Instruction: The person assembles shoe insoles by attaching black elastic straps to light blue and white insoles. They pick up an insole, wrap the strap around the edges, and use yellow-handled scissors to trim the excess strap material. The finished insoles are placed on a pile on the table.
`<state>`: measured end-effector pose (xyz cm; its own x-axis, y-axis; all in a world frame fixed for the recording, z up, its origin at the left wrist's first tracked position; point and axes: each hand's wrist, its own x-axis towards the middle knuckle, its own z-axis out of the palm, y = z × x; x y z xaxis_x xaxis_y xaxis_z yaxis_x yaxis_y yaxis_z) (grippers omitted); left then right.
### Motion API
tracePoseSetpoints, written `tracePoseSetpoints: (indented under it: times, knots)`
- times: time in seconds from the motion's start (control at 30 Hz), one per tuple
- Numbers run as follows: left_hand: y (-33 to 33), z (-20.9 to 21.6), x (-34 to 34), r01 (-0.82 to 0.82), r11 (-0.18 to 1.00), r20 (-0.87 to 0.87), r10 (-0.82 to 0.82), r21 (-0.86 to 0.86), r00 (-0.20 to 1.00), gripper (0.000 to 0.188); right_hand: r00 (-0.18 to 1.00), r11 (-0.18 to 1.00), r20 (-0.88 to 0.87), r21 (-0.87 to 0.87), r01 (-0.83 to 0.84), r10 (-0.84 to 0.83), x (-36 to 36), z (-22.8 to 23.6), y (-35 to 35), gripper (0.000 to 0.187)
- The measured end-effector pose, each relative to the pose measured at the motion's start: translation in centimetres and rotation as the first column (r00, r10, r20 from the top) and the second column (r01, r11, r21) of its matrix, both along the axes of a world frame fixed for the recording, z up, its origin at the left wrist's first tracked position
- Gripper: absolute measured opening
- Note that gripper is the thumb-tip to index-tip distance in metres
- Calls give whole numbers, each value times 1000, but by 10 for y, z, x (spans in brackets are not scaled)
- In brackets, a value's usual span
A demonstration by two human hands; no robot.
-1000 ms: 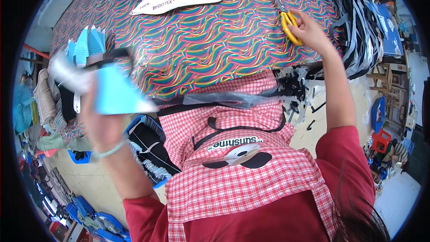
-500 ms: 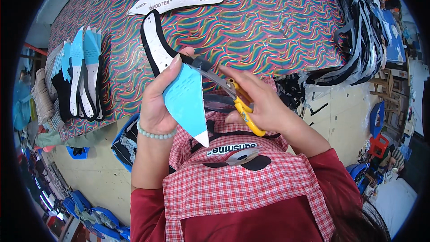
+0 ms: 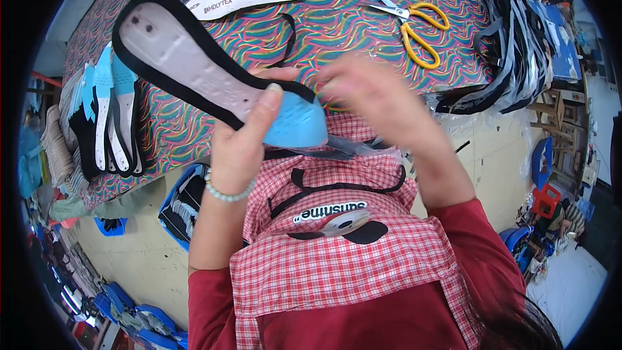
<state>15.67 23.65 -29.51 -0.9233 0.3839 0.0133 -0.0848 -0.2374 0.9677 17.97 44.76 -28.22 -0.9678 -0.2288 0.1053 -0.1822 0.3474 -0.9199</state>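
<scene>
Insole held in the air over the bench, left hand gripping it at the blue heel end. Right hand is blurred at that end, grip unclear. Risk: loose black edge binding could peel or pucker if tugged. Pale face, black rim. Scissors lie on the bench.

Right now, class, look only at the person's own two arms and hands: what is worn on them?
Both arms wear dark red sleeves pushed up above the elbow. The left hand has a bracelet of pale, greenish-white round beads at the wrist. The right hand is blurred; no ring, glove or watch shows there.
</scene>
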Motion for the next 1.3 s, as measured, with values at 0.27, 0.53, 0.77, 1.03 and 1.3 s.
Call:
tracePoseSetpoints:
  times: [0.27, 0.53, 0.77, 1.03, 1.3]
  knots:
    - [-44, 37, -21, 85, 787, -95, -34, 612, 995, 54, 979, 972, -161, 216, -88, 124, 18, -28, -39, 23]
    - [-69, 63, 17, -439, 517, -675, -487, -735, 555, 60, 867, 922, 312, -123, -368, 388, 13, -1, -10, 35]
    - [-153, 41, -1, -632, 221, -667, -311, -743, 677, 65, 999, 996, -41, 80, 33, -30, -59, -8, -26, 34]
    - [-220, 16, -102, -860, -239, -722, -469, -450, 508, 41, 963, 962, -45, -66, 264, -267, -107, -72, -23, 15]
    - [63, -14, -253, -491, 494, -657, -243, -717, 714, 68, 867, 865, -447, 320, 387, -222, -180, -85, -44, 17]
